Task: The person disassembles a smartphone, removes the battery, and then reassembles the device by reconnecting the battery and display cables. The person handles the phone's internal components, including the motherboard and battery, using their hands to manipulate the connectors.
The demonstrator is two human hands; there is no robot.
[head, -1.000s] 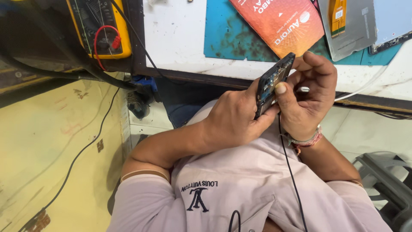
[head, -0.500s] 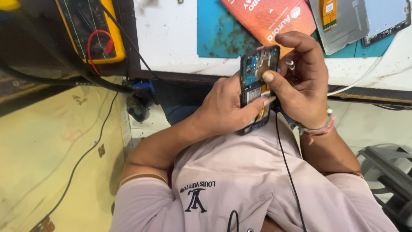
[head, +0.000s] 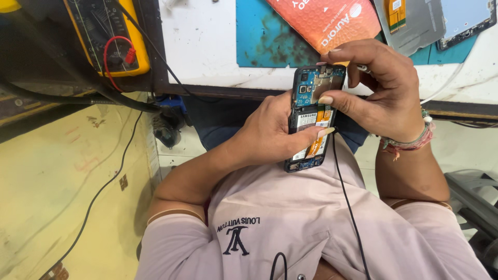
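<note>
Head view: left hand [head: 270, 132] wraps an opened smartphone [head: 313, 118] from the left side — back cover off, blue circuit board up top, battery with white label and orange strip below. Phone sits upright-ish, tilted slightly, held above the lap in front of the pale pink shirt [head: 290, 228], just below the edge of the white workbench [head: 207, 46]. Left fingers are closed around the phone's edge and back. Right hand [head: 384, 93] comes in from the right, fingers curled, thumb pressing on the phone's middle, index over its top edge; a thin metal tool [head: 362, 67] shows between the fingers — grip on it only partly visible. Black cable [head: 345, 197] runs from the phone's right side down across the shirt. Bench holds a teal mat [head: 264, 36], an orange card [head: 332, 21], a grey phone panel [head: 415, 26]. Yellow multimeter [head: 111, 36] top left with red lead.
</note>
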